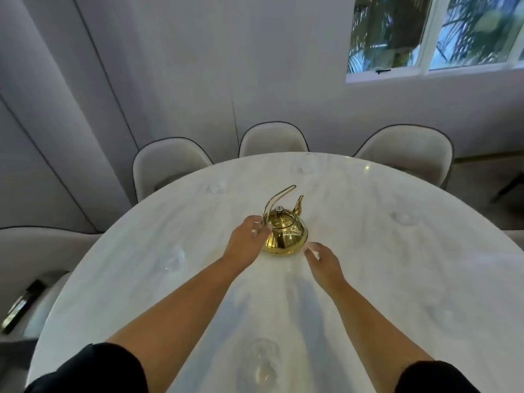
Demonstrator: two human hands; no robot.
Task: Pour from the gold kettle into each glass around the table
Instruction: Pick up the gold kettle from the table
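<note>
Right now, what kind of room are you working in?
Most likely a home dining room: a large oval marble-look table ringed by cream upholstered chairs, clear glasses set at places around it, a gold kettle at its centre, and a window onto palm foliage.

Both arms outstretched, left grip (247, 239) loosely curled, right grip (321, 258) spread

gold kettle (285, 236) upright mid-table, clear glasses (262, 364) around

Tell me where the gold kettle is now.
In the head view, the gold kettle stands upright near the middle of the white table, between the left hand and right hand.
</note>
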